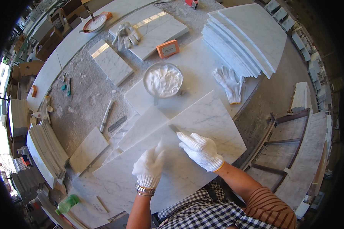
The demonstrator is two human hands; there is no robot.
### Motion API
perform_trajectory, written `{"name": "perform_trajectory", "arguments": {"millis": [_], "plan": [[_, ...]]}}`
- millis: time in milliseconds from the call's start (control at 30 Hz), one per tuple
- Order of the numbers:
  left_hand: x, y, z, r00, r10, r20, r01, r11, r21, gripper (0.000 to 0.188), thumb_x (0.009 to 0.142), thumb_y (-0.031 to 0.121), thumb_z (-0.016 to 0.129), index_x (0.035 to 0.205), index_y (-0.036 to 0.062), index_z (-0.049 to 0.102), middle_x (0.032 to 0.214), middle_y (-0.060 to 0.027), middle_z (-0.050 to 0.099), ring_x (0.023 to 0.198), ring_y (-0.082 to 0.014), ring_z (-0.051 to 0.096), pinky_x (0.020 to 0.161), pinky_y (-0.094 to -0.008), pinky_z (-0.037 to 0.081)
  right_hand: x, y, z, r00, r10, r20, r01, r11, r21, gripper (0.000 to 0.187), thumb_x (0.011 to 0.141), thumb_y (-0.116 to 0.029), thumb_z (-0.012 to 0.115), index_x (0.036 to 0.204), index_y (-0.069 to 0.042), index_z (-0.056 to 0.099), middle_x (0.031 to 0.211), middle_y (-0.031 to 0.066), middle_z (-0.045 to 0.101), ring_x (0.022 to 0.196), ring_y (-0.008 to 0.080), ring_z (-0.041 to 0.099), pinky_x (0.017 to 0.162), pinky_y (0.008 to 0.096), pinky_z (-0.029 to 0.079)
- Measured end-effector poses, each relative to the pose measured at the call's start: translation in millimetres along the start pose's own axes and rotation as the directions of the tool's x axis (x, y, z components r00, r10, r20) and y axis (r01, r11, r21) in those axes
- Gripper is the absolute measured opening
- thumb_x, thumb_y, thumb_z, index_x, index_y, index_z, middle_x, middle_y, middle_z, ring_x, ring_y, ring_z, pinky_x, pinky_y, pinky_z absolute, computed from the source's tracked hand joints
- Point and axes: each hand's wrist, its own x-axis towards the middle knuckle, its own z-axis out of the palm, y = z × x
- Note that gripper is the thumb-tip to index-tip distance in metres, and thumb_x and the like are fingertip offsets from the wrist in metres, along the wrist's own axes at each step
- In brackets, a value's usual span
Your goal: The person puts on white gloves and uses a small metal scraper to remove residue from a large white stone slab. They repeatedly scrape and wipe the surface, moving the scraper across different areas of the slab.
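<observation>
Both my hands wear white knit gloves. My right hand (200, 150) grips a small flat blade (174, 128) and presses its tip onto a large white marble slab (218, 122) in front of me. My left hand (149, 167) rests flat on the same slab, fingers together, just left of the right hand. A round metal bowl of white paste (163, 79) sits on the marble beyond the slab.
A stack of curved marble pieces (244, 36) lies at the back right, with a spare glove (229, 82) beside it. An orange box (167, 48), another glove pair (126, 35), smaller tiles (111, 63), a plate (95, 23) and a green bottle (67, 204) surround the dusty bench.
</observation>
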Motion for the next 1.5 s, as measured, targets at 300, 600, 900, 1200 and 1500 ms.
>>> {"name": "perform_trajectory", "arguments": {"millis": [300, 600, 900, 1200, 1500], "plan": [[9.3, 14.1, -0.4, 0.998, -0.020, 0.061, 0.015, 0.997, 0.076, 0.040, 0.092, 0.047, 0.070, 0.110, 0.0113, 0.076, 0.092, -0.0154, 0.076, 0.085, -0.0362, 0.074, 0.079, -0.0444, 0.056, 6.2, 3.2, -0.3, 0.999, -0.011, 0.046, 0.013, 0.999, -0.037, 0.034, 0.090, -0.021, 0.076, 0.122, -0.011, 0.072, 0.080, 0.0075, 0.064, 0.065, 0.0275, 0.065, 0.056, 0.0391, 0.053], [18.4, 21.1, 1.2, 0.994, -0.046, 0.104, 0.035, 0.994, 0.108, 0.046, 0.090, 0.054, 0.070, 0.101, 0.0106, 0.077, 0.087, -0.0146, 0.075, 0.082, -0.0356, 0.073, 0.077, -0.0439, 0.056, 7.4, -0.1, -5.6, 0.999, -0.014, 0.050, 0.015, 1.000, -0.017, 0.038, 0.089, -0.017, 0.077, 0.125, -0.007, 0.071, 0.082, 0.0089, 0.067, 0.067, 0.0271, 0.066, 0.058, 0.0380, 0.055], [30.4, 26.2, 5.8, 0.994, -0.018, 0.110, -0.001, 0.986, 0.167, 0.045, 0.089, 0.055, 0.070, 0.096, 0.0102, 0.075, 0.086, -0.0154, 0.075, 0.082, -0.0379, 0.073, 0.076, -0.0455, 0.055, -1.7, 5.7, -4.9, 0.997, -0.004, -0.075, 0.007, 0.999, 0.048, 0.041, 0.088, -0.014, 0.079, 0.127, -0.005, 0.070, 0.079, 0.0091, 0.065, 0.065, 0.0272, 0.065, 0.057, 0.0371, 0.054], [38.8, 34.8, 6.6, 0.995, -0.025, 0.100, -0.001, 0.968, 0.252, 0.049, 0.092, 0.059, 0.063, 0.092, 0.0122, 0.076, 0.082, -0.0179, 0.074, 0.079, -0.0422, 0.073, 0.070, -0.0509, 0.056, -13.2, 22.7, -1.1, 0.972, 0.043, -0.229, -0.006, 0.987, 0.160, 0.042, 0.088, -0.011, 0.080, 0.127, 0.000, 0.069, 0.077, 0.0112, 0.063, 0.061, 0.0281, 0.061, 0.055, 0.0371, 0.052], [43.7, 34.4, 6.8, 0.993, 0.006, 0.117, -0.035, 0.968, 0.249, 0.050, 0.092, 0.060, 0.061, 0.092, 0.0121, 0.075, 0.081, -0.0190, 0.074, 0.077, -0.0426, 0.072, 0.068, -0.0518, 0.055, -12.7, 22.2, -0.7, 0.969, 0.051, -0.242, -0.012, 0.987, 0.159, 0.043, 0.087, -0.011, 0.081, 0.127, -0.001, 0.070, 0.076, 0.0105, 0.062, 0.059, 0.0268, 0.060, 0.054, 0.0362, 0.052]]}}
